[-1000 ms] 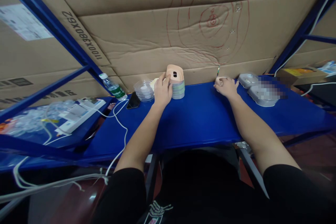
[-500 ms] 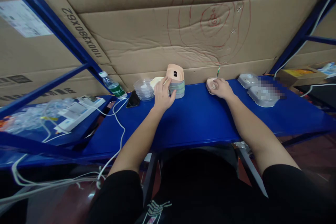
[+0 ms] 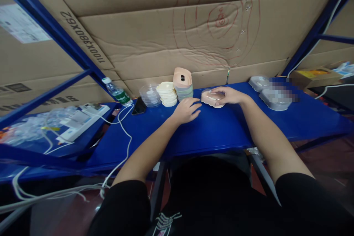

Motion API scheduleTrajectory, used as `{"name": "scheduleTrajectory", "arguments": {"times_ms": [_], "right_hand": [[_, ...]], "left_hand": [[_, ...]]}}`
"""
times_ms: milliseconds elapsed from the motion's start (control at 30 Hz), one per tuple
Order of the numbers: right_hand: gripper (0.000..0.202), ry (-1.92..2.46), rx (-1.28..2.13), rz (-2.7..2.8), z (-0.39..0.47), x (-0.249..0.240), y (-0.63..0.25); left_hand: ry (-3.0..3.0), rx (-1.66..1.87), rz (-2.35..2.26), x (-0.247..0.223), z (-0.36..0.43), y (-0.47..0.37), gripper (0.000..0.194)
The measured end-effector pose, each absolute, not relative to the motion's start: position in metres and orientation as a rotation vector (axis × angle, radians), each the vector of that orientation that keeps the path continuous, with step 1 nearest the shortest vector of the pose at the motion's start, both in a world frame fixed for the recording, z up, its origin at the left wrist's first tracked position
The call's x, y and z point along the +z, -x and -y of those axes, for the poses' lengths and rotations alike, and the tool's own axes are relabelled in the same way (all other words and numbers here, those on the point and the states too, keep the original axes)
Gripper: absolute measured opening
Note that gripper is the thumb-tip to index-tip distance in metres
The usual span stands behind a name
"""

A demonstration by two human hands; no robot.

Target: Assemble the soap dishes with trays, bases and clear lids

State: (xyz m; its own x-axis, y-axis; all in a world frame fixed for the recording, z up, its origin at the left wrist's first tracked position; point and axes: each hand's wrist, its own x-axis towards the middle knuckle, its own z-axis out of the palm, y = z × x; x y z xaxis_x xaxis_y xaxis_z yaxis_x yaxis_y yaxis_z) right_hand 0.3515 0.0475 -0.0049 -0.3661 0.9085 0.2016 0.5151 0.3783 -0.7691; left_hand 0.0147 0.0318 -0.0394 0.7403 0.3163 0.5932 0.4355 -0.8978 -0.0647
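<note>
My right hand [image 3: 229, 96] grips the right side of a small pink container [image 3: 207, 99] with a clear cover, low over the blue table. My left hand [image 3: 186, 110] is open, its fingers apart and pointing toward that container without touching it. Just behind my left hand stands a stack of pastel pieces [image 3: 184, 91], with a peach piece [image 3: 181, 75] that has a dark oval hole on top. Left of it are a stack of cream cups [image 3: 168, 97] and a stack of clear round lids or bowls [image 3: 149, 95].
Two clear-covered containers [image 3: 276, 99] sit at the right, partly blurred. A dark phone [image 3: 138, 106], a water bottle [image 3: 117, 92] and a white cable [image 3: 129, 132] are at the left. Behind the blue table [image 3: 215, 132] rises a cardboard wall [image 3: 138, 40] with red rings drawn on it.
My left hand has left the stacks and moved right and nearer to me, uncovering the cream cups. My right hand has brought the pink container left, toward my left hand.
</note>
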Motion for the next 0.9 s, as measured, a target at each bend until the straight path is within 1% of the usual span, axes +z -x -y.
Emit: {"name": "scheduleTrajectory", "arguments": {"times_ms": [67, 133, 267, 333, 400, 600, 767, 900], "right_hand": [[0.079, 1.181, 0.909, 1.997, -0.043, 0.000, -0.348], [0.077, 1.125, 1.032, 1.983, -0.037, 0.004, -0.345], [0.072, 1.015, 1.214, 1.977, -0.030, 0.010, -0.339], [0.070, 0.993, 1.247, 1.983, -0.029, 0.010, -0.339], [0.070, 0.976, 1.286, 1.991, -0.031, 0.008, -0.340], [0.077, 0.905, 1.499, 1.975, -0.040, 0.000, -0.347], [0.067, 0.947, 1.532, 1.917, -0.041, -0.001, -0.346], [0.059, 0.980, 1.483, 1.858, -0.039, -0.001, -0.346]], "left_hand": [[2.749, -0.850, 0.549, -0.042, -0.033, -0.016, 0.028], [2.756, -0.813, 0.546, -0.043, -0.033, -0.017, 0.032], [2.756, -0.774, 0.593, -0.045, -0.033, -0.016, 0.050], [2.738, -0.791, 0.572, -0.046, -0.034, -0.015, 0.055], [2.709, -0.824, 0.526, -0.049, -0.036, -0.014, 0.053], [2.522, -0.954, 0.368, -0.053, -0.042, -0.012, 0.039], [2.540, -0.910, 0.225, -0.051, -0.039, -0.016, 0.032], [2.598, -0.765, 0.189, -0.048, -0.035, -0.018, 0.028]]}}
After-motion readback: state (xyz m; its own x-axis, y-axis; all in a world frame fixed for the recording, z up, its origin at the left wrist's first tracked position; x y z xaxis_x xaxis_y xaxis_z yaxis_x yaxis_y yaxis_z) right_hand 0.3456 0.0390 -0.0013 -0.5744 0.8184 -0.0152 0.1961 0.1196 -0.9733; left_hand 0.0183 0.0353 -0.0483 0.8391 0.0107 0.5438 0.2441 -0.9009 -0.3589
